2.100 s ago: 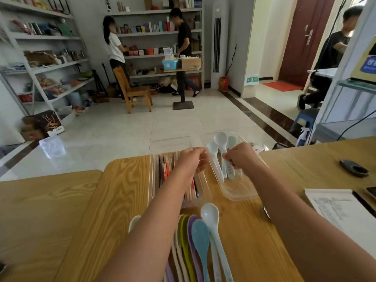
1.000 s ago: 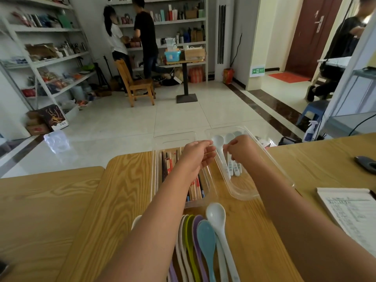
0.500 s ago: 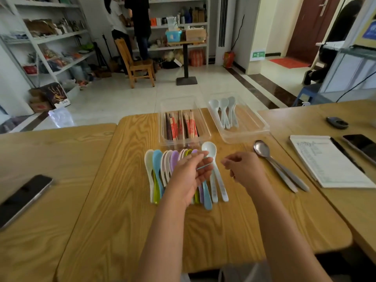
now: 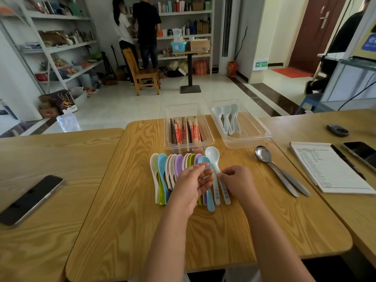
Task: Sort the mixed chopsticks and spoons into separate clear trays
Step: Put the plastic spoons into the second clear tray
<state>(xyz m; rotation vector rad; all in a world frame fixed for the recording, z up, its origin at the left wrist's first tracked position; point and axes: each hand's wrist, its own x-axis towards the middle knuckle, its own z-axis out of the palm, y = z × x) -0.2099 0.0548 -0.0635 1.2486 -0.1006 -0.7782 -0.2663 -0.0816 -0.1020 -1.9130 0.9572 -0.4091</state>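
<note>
- While chopsticks (image 4: 186, 129) fill the left tray (image 4: 167, 127) at the surface's (image 4: 132, 231) far edge, spoon-sorting is under way: the right hand (image 4: 237, 181) has its grip pinched on the white spoon (image 4: 212, 154), and the left hand (image 4: 193, 182) hovers, grip open, over the coloured spoons (image 4: 162, 171).
- Next, probably: lift it to the spoon tray (image 4: 263, 133), far right.
- The way there is bare, but both trays overhang the far edge.

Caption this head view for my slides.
Left hand and right hand over pastel plastic spoons; clear plastic chopstick tray, spoon tray behind.

No text is readable: notepad (image 4: 329, 167) handwriting at 3 o'clock, chopstick wrappers (image 4: 179, 133) print, green wall sign (image 4: 261, 64) all too small.
</note>
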